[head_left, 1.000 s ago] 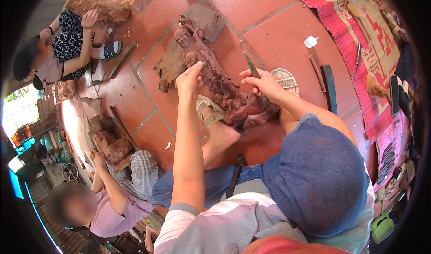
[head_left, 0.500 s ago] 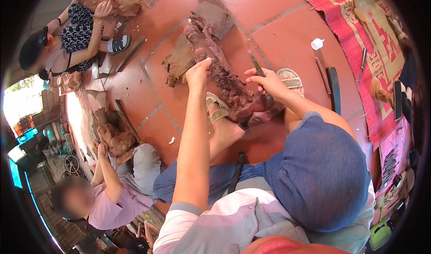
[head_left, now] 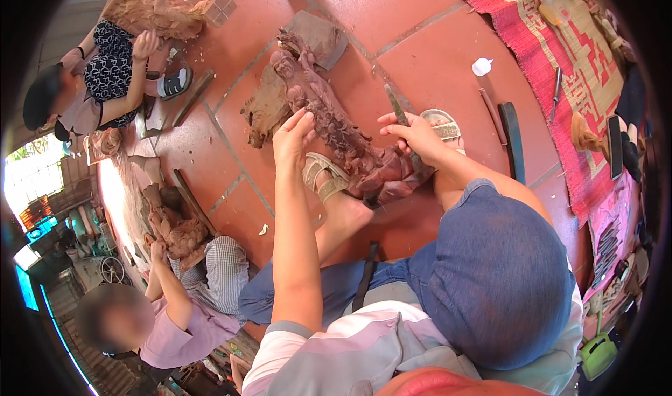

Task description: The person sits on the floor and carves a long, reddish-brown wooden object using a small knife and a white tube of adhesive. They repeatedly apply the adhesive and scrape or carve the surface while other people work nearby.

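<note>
A dark reddish-brown carved wooden figure (head_left: 336,126) lies slantwise on the tiles between my feet, its bearded head away from me and its bulky base nearest. My left hand (head_left: 292,135) is beside its left edge, fingers loosely bent and slightly apart, with nothing visible in them. Whether the fingertips touch the wood, I cannot tell. In my right hand (head_left: 418,138) is a narrow greenish-brown tool (head_left: 396,103). One end points up and away; its other end comes down by the carving's base. Its exact kind is not clear.
Rough wood pieces (head_left: 266,109) and a block (head_left: 318,39) lie beside the carving. My sandals flank it. Dark bars (head_left: 513,140), a small white cup (head_left: 482,67) and a red woven mat (head_left: 532,67) are rightward. Two people sit at left near other carvings (head_left: 178,231).
The view has shifted, moving the scene slightly left and down. My left fingers have loosened and drawn back toward the figure's edge. The right hand keeps its hold on the tool.
</note>
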`<action>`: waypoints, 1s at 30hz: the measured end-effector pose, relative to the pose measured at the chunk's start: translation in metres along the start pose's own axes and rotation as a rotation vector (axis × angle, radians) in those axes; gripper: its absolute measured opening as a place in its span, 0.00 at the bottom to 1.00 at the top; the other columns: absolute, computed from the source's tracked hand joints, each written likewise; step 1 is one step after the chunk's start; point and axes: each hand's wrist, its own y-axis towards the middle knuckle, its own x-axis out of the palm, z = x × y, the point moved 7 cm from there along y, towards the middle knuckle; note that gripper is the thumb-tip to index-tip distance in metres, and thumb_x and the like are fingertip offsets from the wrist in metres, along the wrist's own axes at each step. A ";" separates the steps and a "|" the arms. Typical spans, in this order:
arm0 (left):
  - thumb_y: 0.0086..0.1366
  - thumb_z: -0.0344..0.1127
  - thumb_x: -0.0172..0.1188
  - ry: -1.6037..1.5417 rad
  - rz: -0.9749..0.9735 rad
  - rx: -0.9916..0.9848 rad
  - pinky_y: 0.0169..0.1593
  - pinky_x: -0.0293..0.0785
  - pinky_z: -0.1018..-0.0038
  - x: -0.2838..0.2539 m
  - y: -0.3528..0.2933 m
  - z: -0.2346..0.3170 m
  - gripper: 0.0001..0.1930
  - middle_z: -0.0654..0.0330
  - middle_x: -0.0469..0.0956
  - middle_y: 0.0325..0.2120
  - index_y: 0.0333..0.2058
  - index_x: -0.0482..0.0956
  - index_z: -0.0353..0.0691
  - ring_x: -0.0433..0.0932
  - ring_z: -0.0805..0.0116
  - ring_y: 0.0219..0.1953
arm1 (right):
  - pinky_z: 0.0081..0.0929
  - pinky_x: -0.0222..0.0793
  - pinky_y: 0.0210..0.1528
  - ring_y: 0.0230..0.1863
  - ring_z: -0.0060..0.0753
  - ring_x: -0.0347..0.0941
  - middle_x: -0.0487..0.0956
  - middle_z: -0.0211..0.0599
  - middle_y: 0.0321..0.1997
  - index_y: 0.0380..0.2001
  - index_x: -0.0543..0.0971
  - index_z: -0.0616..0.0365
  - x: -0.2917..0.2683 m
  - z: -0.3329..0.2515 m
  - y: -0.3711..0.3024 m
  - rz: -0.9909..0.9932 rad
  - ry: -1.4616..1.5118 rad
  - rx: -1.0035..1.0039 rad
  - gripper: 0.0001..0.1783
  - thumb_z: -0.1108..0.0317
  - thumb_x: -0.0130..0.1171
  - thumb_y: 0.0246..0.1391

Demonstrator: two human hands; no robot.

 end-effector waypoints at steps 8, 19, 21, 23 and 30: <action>0.50 0.38 0.65 0.121 0.116 -0.023 0.24 0.62 0.84 0.005 0.005 -0.001 0.16 0.66 0.77 0.28 0.37 0.79 0.37 0.68 0.81 0.23 | 0.08 0.56 0.15 0.14 0.10 0.59 0.75 0.32 0.34 0.42 0.71 0.59 0.000 0.001 0.001 0.020 -0.013 -0.011 0.14 0.70 0.51 0.50; 0.49 0.34 0.65 0.055 0.128 0.153 0.34 0.68 0.80 0.004 0.027 -0.009 0.14 0.63 0.78 0.29 0.35 0.79 0.33 0.73 0.78 0.29 | 0.08 0.55 0.14 0.15 0.09 0.60 0.75 0.31 0.34 0.42 0.72 0.58 0.012 0.000 0.002 -0.007 -0.032 0.006 0.14 0.70 0.51 0.51; 0.50 0.34 0.65 0.015 0.101 0.124 0.35 0.68 0.79 0.012 0.020 -0.005 0.14 0.63 0.78 0.30 0.35 0.79 0.33 0.73 0.77 0.30 | 0.08 0.55 0.14 0.15 0.09 0.60 0.75 0.31 0.34 0.42 0.72 0.59 0.008 -0.003 0.003 0.009 -0.029 0.002 0.14 0.70 0.51 0.50; 0.50 0.34 0.64 0.061 0.143 0.033 0.31 0.66 0.82 0.008 0.011 -0.005 0.14 0.63 0.78 0.30 0.36 0.79 0.34 0.72 0.78 0.28 | 0.08 0.55 0.14 0.15 0.09 0.60 0.75 0.31 0.34 0.42 0.71 0.59 0.003 -0.003 -0.002 0.035 -0.021 0.012 0.14 0.70 0.50 0.51; 0.52 0.36 0.64 -0.043 0.178 0.036 0.21 0.60 0.86 0.010 0.006 -0.006 0.14 0.70 0.72 0.21 0.36 0.79 0.36 0.64 0.82 0.18 | 0.07 0.55 0.14 0.16 0.08 0.60 0.75 0.31 0.34 0.43 0.71 0.58 -0.006 -0.002 -0.002 0.040 0.036 0.001 0.14 0.70 0.50 0.51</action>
